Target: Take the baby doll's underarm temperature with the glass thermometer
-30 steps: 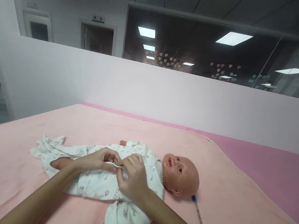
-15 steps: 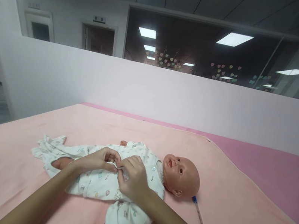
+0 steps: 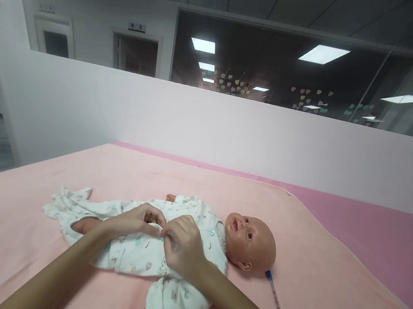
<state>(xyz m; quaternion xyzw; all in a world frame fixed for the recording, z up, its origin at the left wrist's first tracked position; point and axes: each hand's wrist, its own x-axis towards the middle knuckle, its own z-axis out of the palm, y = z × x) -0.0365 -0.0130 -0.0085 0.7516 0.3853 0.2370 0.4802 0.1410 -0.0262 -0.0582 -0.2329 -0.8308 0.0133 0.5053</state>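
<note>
A baby doll (image 3: 255,243) lies on its back with its head to the right. It wears a white patterned romper (image 3: 143,259), snapped near the neck. My left hand (image 3: 141,220) pinches the romper's front edge over the belly. Right beside it, my right hand (image 3: 184,242) pinches the same edge, the fingertips of both hands nearly touching. Whatever fastener may lie between the fingers is hidden. One doll leg shows through an opening in the romper at the left, and a small doll hand sticks out at the far side.
Under the doll spreads a pink sheet (image 3: 22,230) over a padded surface with a darker pink edge (image 3: 374,233). A thin clear stick with a blue end (image 3: 277,301) lies by the doll's head. Behind rises a white low wall (image 3: 233,132) with glass above.
The fingertips of my two hands have drawn slightly closer together, and the cloth edge between them shows less. The doll has stayed in place.
</note>
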